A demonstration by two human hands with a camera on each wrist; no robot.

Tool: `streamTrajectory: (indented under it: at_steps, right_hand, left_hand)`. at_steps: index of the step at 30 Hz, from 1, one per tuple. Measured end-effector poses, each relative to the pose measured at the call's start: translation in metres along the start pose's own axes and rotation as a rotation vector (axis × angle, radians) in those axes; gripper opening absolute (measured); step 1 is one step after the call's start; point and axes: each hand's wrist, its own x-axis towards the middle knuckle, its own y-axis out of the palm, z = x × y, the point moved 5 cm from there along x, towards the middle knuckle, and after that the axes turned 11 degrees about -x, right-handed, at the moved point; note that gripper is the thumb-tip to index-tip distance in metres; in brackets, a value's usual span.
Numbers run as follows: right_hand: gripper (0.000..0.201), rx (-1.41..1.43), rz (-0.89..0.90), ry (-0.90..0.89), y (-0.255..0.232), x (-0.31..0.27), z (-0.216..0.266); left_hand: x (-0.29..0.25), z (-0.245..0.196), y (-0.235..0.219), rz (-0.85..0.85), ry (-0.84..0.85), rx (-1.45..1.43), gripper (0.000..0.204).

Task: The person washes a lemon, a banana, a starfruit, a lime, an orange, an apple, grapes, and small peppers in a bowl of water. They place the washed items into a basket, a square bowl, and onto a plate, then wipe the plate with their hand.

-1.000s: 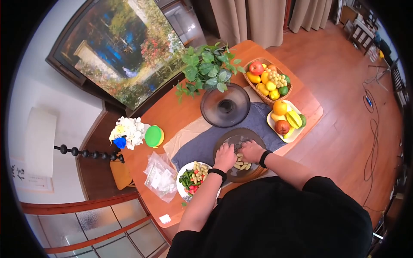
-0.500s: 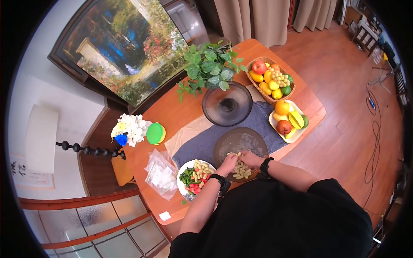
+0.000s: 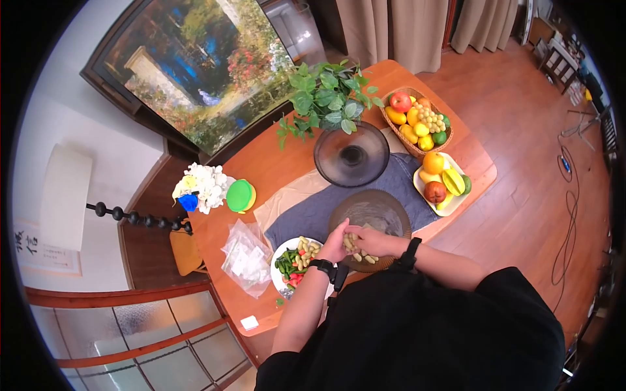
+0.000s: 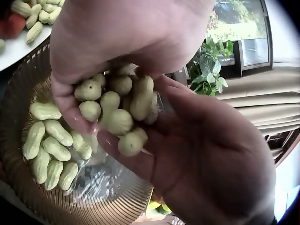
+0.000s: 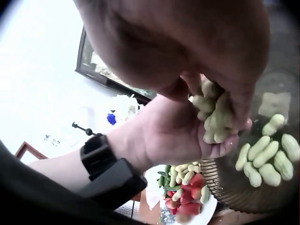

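Both hands are cupped together over a ribbed, brownish glass bowl (image 3: 385, 210) of water, gripping a handful of pale peanuts (image 4: 117, 119). In the head view the left hand (image 3: 335, 244) is at the left of the bowl and the right hand (image 3: 377, 242) meets it from the right. The left wrist view has the right hand's palm (image 4: 211, 150) facing up under the peanuts. Fingers of both hands curl round them, hiding part of the handful. Several loose peanuts (image 5: 269, 159) lie in the bowl below.
Left of the bowl, a white plate (image 3: 276, 268) holds peanuts, green vegetables and red pieces. Behind stands a dark glass lid (image 3: 352, 173). A fruit tray (image 3: 450, 207) and fruit basket (image 3: 417, 151) are at the right; a plastic bag (image 3: 246, 264) and green-lidded container (image 3: 240, 195) at the left.
The hands have come from the far part of the bowl towards the body and closed together. They now hold a gathered handful of peanuts; fewer lie in the bowl.
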Motion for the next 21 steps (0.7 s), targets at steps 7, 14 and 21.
streamTrajectory:
  at_steps: [7,14,21]
  right_hand:
    - [0.033,0.693,0.223,0.32,-0.013,-0.009,0.02]
    - [0.019,0.539,0.146,0.387,-0.044,-0.008,0.012]
    - [0.045,-0.14,0.045,0.346,-0.053,0.009,-0.049]
  left_hand:
    - [-0.002,0.006,0.001,0.207,-0.08,-0.095,0.038]
    - [0.005,0.002,-0.009,0.089,0.069,-0.17,0.026]
    - [-0.027,-0.023,-0.003,0.254,0.168,-0.273,0.025]
